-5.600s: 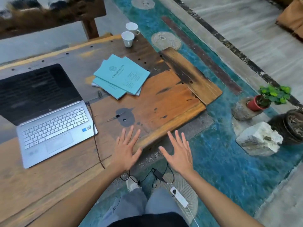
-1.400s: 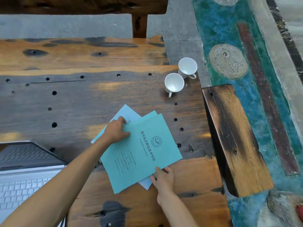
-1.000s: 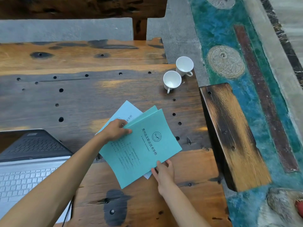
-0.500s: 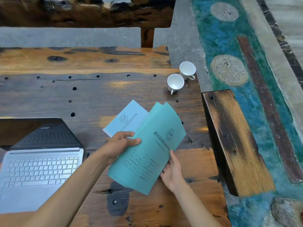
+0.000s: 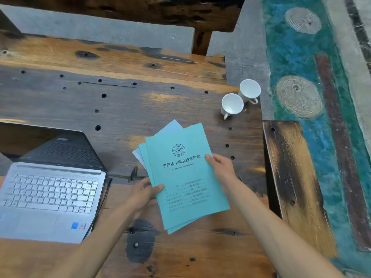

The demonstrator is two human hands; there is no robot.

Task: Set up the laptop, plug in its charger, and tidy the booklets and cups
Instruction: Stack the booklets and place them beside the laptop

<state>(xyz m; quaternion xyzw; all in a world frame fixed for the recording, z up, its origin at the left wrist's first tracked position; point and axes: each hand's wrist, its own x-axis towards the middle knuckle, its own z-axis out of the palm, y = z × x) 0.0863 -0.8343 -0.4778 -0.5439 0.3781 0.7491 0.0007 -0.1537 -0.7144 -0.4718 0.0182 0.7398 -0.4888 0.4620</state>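
I judge the job about half done: the laptop (image 5: 48, 189) sits open at lower left with a cable (image 5: 100, 205) along its right edge, though I cannot see whether it is plugged in. My left hand (image 5: 143, 194) and right hand (image 5: 220, 169) each pinch a side of the fanned booklets (image 5: 184, 177) at mid-frame, not yet squared. The two cups (image 5: 240, 100) wait upper right on the worn, hole-dotted wooden table (image 5: 120, 109), beside a teal painted floor (image 5: 297, 57).

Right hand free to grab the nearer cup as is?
Probably not yet: the right hand grips the booklets together with the left hand. The table path to the nearer cup looks unobstructed.
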